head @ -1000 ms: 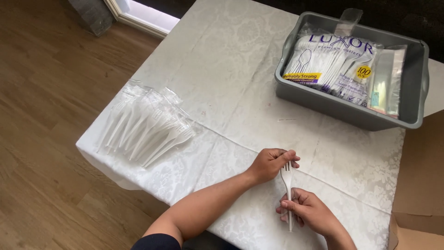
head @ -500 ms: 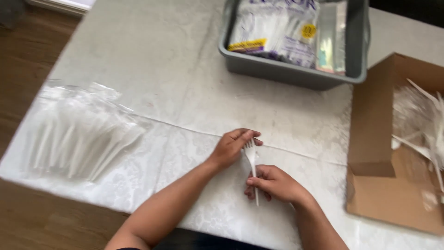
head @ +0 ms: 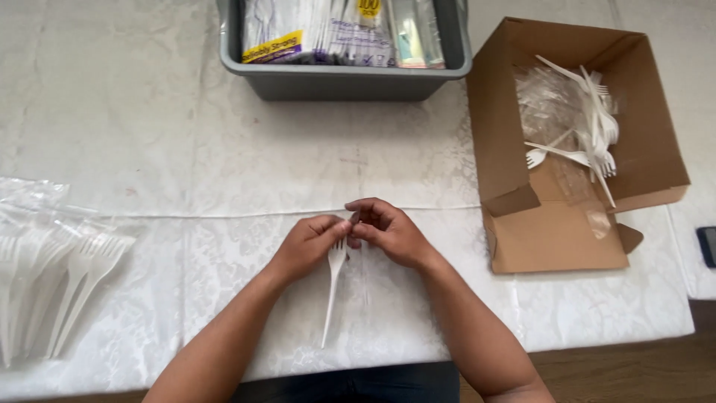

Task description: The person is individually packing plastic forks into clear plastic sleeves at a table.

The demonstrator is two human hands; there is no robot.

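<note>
While both hands' grip pinches a white fork point(head: 333, 287), yellow-labelled packets point(head: 298, 33) fill the grey bin point(head: 350, 80)

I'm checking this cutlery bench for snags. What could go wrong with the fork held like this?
Both hands, left hand and right hand, pinch only the head of the white plastic fork; its handle hangs free, so a thin tine might bend or snap. The wrapped forks lie at the table's left edge and could slide off.
</note>
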